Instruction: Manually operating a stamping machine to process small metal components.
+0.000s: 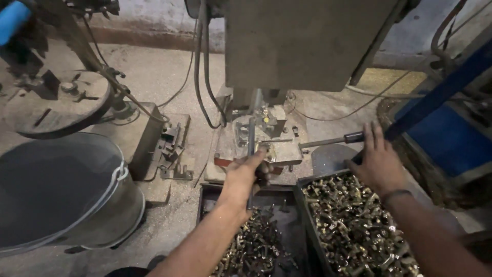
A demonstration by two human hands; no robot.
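Below the grey press head, the left hand pinches a thin metal rod over the die plate, the right hand rests spread on the full tray of brass parts, while the nearer tray holds fewer.

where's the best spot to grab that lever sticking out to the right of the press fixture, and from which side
Probably by the dark grip at the free right end of the lever. The bar lies nearly level, its other end running into the fixture, so the thicker sleeve gives the surest hold. Come from the right and above: the right hand is beside it, over the tray of brass parts. The left hand holds a thin rod.
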